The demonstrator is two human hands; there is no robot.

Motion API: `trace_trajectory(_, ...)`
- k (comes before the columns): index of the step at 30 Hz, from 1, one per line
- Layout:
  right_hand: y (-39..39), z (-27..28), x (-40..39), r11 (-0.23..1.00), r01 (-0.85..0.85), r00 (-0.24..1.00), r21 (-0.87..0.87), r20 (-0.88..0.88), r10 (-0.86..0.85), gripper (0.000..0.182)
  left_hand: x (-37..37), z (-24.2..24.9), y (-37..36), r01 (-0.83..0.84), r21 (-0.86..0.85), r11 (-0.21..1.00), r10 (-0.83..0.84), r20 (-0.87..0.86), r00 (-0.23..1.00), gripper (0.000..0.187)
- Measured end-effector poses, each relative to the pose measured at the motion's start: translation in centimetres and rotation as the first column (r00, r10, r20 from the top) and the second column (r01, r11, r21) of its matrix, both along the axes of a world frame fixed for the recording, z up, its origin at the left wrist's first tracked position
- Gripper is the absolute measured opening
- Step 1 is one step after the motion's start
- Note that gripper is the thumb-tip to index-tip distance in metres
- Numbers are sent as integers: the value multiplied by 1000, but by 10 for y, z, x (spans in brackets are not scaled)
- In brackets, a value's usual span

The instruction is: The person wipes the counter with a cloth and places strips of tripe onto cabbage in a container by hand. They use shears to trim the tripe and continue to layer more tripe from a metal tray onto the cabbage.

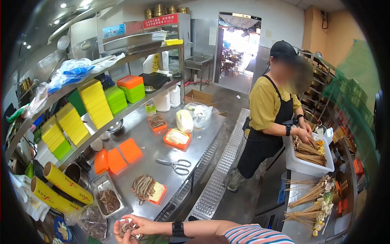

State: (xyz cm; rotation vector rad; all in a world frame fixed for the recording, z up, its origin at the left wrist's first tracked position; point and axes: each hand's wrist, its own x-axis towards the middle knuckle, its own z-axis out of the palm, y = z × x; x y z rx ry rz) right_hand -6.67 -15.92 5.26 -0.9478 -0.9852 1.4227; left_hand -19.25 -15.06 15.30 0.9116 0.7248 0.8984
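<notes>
My right hand, with a dark watch on the wrist, reaches in from the lower right. My left hand is close against it at the bottom edge, partly cut off. Between them the fingers are closed around grey-brown strips that look like tripe. Just beyond is a metal tray with more brown strips. To its right, an orange box holds pale shreds, with a heap of grey-brown strips on top and hanging over its side.
Scissors, orange lids, a filled orange box and napa cabbage lie on the steel table. Film rolls stand left, below a shelf of yellow boxes. A co-worker handles skewers in a white tub.
</notes>
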Motion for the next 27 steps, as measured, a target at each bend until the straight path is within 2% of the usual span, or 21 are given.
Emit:
trace_trajectory(1,-2,12,13,997,31,997,-71,74,-26,71,13,0,2,-13,-9,1000,13,-10,1000,22)
trace_trajectory(2,0,10,26,997,31,997,-69,72,-26,71,24,3,3,-38,-12,999,38,-11,999,23)
trace_trajectory(3,1,8,37,997,2,1000,-75,-1,-2,70,28,-20,18,14,13,1000,-13,-35,999,35)
trace_trajectory(4,3,6,50,996,-28,997,-82,-74,22,68,39,-33,26,14,13,1000,-13,-37,999,35)
trace_trajectory(7,8,10,85,993,-26,997,-118,-77,17,68,72,-54,41,109,235,966,-88,-100,991,31)
trace_trajectory(8,9,10,95,993,-23,997,-115,-72,15,68,84,-56,39,108,226,968,-86,-104,991,31)
trace_trajectory(9,13,5,101,995,19,1000,-100,7,-18,65,96,-57,36,4,248,969,14,-71,997,31)
trace_trajectory(10,9,17,112,998,53,995,-43,90,-49,61,109,-54,34,-103,269,958,116,-33,993,30)
trace_trajectory(12,22,-5,118,952,160,927,261,292,-235,46,122,-55,35,-153,233,960,167,-40,985,31)
trace_trajectory(13,22,1,122,953,160,929,259,288,-234,46,121,-54,35,-131,207,970,150,-81,985,32)
trace_trajectory(15,22,14,127,980,118,948,158,277,-158,35,124,-53,34,-128,171,977,153,-138,979,34)
trace_trajectory(18,20,33,137,983,76,946,165,299,-123,27,117,-56,43,-92,201,975,135,-215,967,33)
trace_trajectory(20,32,18,138,976,56,949,211,291,-117,27,120,-40,39,-96,190,977,138,-219,966,32)
trace_trajectory(22,39,12,144,936,46,913,348,365,-181,25,126,-27,36,-224,148,963,246,-156,957,32)
trace_trajectory(23,42,13,147,915,53,919,400,339,-201,23,131,-15,33,-249,92,964,262,-171,950,34)
trace_trajectory(24,41,14,148,918,47,922,393,337,-192,23,126,-17,34,-256,86,963,267,-176,947,34)
trace_trajectory(25,37,35,158,981,-46,959,189,282,-9,21,119,-21,37,-219,49,975,224,-173,959,34)
trace_trajectory(26,33,49,165,988,-154,970,-14,189,154,20,112,-26,41,-175,13,984,175,-167,970,35)
trace_trajectory(27,33,53,167,989,-146,977,-9,154,146,18,103,-36,48,-137,-16,990,133,-159,978,34)
